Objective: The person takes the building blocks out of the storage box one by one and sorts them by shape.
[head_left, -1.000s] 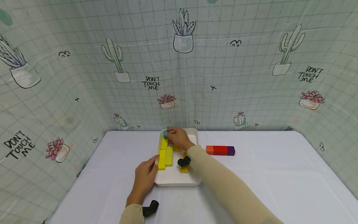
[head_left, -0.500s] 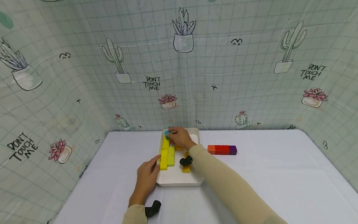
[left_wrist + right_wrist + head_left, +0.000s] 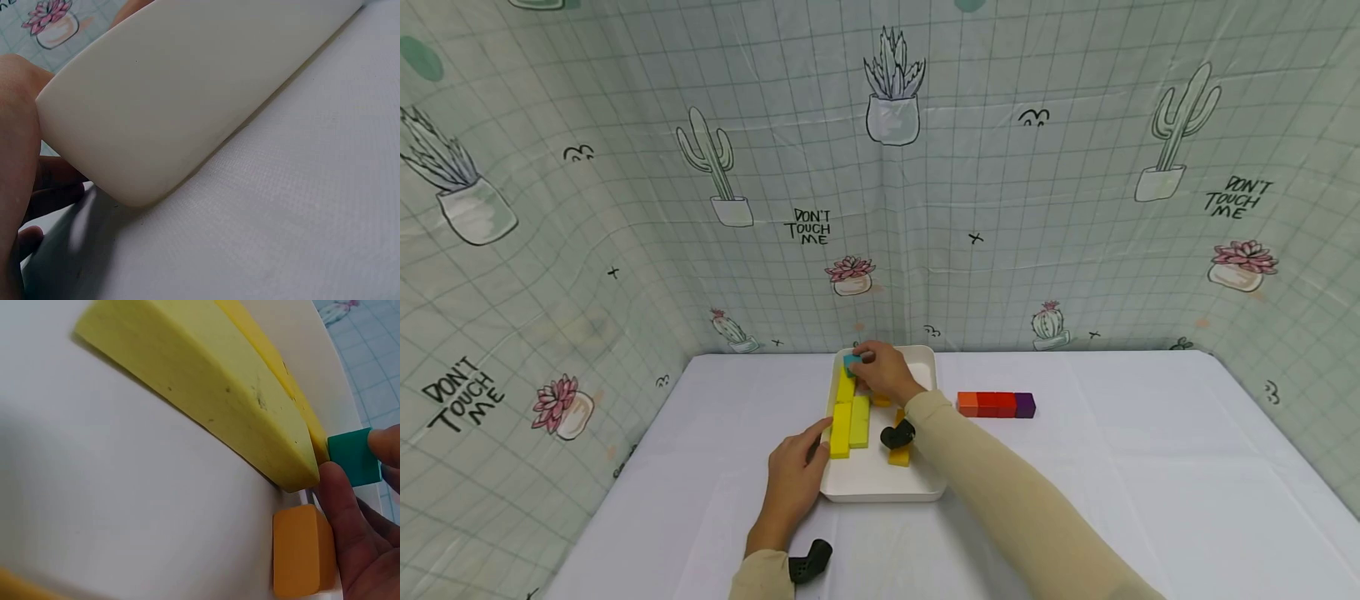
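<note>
On a tabletop covered in white cloth (image 3: 1135,500), a white tray (image 3: 880,487) lay toward the back edge, left of the middle. A person's right hand (image 3: 886,371) pinched a small teal block (image 3: 353,456) between thumb and fingertips, at the tray's far left corner, just beyond a yellow block (image 3: 846,386). Whether the teal block touched the tray floor could not be told.

A second yellow block (image 3: 840,433) lay nearer along the tray's left edge, in line with the first, and a pale yellow block (image 3: 859,422) lay beside it. Amber blocks, one of them (image 3: 296,551) close to the right hand, were partly hidden by that arm.

The left hand (image 3: 795,471) rested against the tray's left edge, index finger extended and thumb apart from it.

To the right of the tray, orange (image 3: 967,405), red (image 3: 996,405) and purple blocks (image 3: 1025,406) formed a straight row on the tabletop.
</note>
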A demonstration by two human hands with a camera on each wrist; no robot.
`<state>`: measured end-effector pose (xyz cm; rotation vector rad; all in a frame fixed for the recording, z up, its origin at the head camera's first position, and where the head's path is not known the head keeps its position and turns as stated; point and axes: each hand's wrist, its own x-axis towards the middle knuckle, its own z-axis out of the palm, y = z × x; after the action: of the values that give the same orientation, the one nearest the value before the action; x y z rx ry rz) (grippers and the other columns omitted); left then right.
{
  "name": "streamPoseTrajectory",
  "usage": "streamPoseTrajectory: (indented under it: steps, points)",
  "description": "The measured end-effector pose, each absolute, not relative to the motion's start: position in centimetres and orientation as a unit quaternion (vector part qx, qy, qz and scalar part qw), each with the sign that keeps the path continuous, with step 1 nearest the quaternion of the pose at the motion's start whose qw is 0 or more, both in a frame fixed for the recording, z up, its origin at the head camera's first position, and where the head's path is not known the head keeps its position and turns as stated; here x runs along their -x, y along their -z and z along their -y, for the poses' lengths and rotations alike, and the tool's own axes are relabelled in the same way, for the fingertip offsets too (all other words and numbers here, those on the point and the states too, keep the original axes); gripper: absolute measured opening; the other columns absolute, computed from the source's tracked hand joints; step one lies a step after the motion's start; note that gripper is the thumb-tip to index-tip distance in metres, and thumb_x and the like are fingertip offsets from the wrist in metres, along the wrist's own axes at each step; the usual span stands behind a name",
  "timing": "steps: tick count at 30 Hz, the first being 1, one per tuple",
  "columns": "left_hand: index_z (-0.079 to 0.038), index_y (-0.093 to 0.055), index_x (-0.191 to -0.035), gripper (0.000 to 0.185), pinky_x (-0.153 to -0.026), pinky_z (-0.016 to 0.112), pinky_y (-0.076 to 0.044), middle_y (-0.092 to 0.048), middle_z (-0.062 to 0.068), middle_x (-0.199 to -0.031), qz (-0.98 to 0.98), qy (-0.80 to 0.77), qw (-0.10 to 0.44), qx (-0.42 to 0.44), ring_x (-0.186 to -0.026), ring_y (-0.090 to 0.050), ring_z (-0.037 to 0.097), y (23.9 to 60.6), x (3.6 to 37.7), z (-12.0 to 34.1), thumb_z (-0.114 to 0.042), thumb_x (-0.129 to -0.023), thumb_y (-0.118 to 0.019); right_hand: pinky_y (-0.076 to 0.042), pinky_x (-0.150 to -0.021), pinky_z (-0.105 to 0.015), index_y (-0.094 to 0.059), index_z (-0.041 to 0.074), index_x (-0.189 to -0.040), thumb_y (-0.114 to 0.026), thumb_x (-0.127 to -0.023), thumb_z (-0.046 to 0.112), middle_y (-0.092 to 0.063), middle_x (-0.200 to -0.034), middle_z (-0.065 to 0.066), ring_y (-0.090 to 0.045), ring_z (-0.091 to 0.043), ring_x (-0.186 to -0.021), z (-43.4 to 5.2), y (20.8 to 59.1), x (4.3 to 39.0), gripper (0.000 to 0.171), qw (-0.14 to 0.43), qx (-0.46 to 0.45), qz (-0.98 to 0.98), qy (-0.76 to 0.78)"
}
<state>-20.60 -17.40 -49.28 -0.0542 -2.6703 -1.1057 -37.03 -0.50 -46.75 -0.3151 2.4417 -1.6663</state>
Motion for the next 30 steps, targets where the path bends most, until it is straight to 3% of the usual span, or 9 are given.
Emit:
streamPoseTrajectory:
  steps: [8, 16, 30]
  points:
    - [-0.018, -0.063, -0.138, 0.039, -0.104, 0.056, -0.04, -0.067, 0.008, -0.128, 0.917, 0.376, 0.133, 0.023, -0.116, -0.059, 0.031, 49.28, 20.61, 17.4, -0.016, -0.1, -0.057, -0.058, -0.079, -0.032, -0.062, 0.01, -0.126, -0.068, -0.096, 0.021, -0.064, -0.119, -0.012, -0.065, -0.021, -0.087, 0.31, 46.63, 36.49, 0.032, 0.061, 0.107, -0.838, 0.532]
    - [-0.018, -0.062, -0.139, 0.04, -0.104, 0.055, -0.041, -0.067, 0.007, -0.129, 0.918, 0.375, 0.127, 0.014, -0.118, -0.058, 0.03, 49.33, 20.56, 17.3, -0.017, -0.1, -0.057, -0.058, -0.079, -0.03, -0.057, 0.007, -0.139, -0.067, -0.097, 0.022, -0.062, -0.126, -0.013, -0.066, -0.02, -0.084, 0.21, 46.45, 36.2, 0.046, 0.083, 0.093, -0.84, 0.528]
    - [-0.019, -0.063, -0.138, 0.039, -0.105, 0.056, -0.04, -0.067, 0.007, -0.129, 0.917, 0.378, 0.128, 0.015, -0.118, -0.058, 0.031, 49.45, 20.78, 17.42, -0.017, -0.1, -0.056, -0.058, -0.069, -0.029, -0.062, 0.003, -0.116, -0.064, -0.099, 0.022, -0.066, -0.094, -0.009, -0.064, -0.022, -0.078, -0.16, 45.98, 36.18, 0.025, 0.086, 0.083, -0.824, 0.554]
